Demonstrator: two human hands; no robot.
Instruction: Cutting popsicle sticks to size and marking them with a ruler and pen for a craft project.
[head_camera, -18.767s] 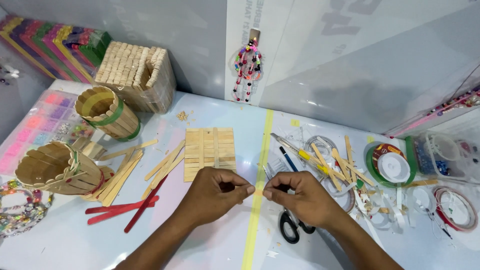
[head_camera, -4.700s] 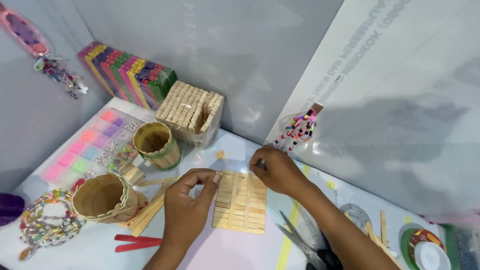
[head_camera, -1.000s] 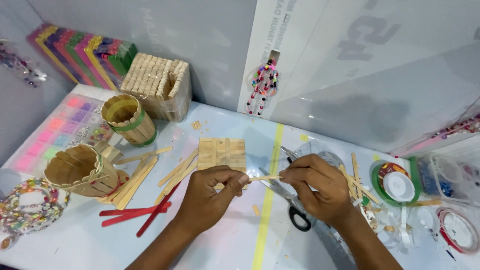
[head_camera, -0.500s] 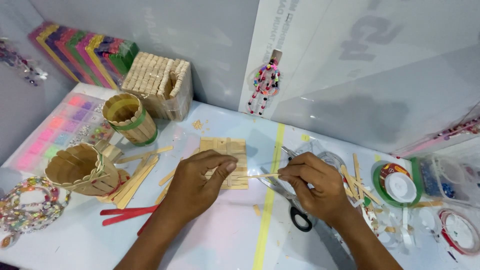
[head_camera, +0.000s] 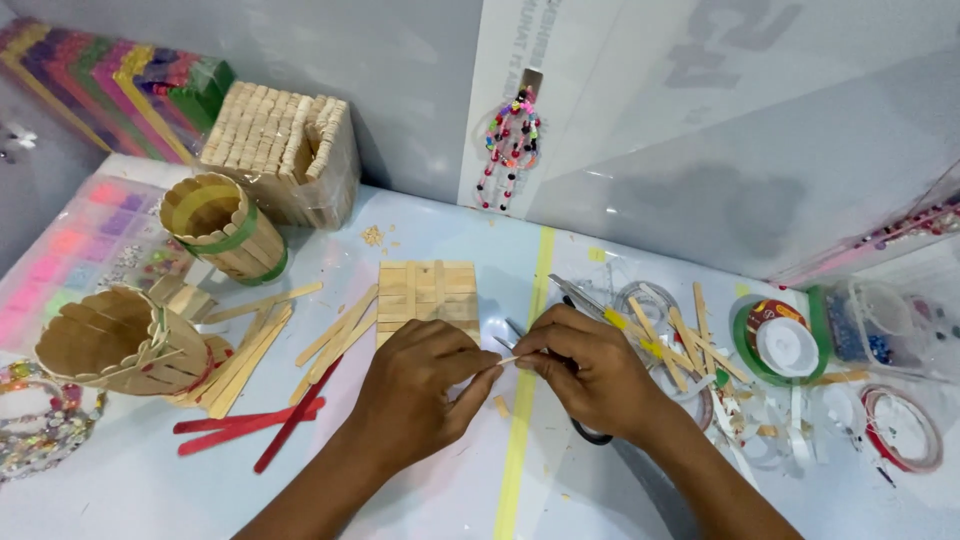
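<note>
My left hand (head_camera: 420, 385) and my right hand (head_camera: 592, 372) meet over the white table, just in front of a flat panel of glued wooden sticks (head_camera: 428, 295). Both pinch a thin wooden stick sliver (head_camera: 507, 360) that spans the small gap between their fingertips. A small offcut (head_camera: 502, 405) lies on the table below the gap. The black handle of a pair of scissors (head_camera: 590, 436) shows under my right hand. Loose plain sticks (head_camera: 340, 325) lie left of my left hand.
Two round stick cups (head_camera: 215, 225) (head_camera: 105, 340), a square stick box (head_camera: 285, 150), red sticks (head_camera: 250, 425) and a bead tray (head_camera: 70, 250) fill the left. Tape rolls (head_camera: 785, 340), more sticks (head_camera: 680, 335) and a bead container (head_camera: 875, 320) sit right. A bead ornament (head_camera: 512, 140) hangs on the wall.
My left hand has come off the stick panel and moved right and nearer, joining my right hand on the thin sliver. My right hand has hardly moved.
</note>
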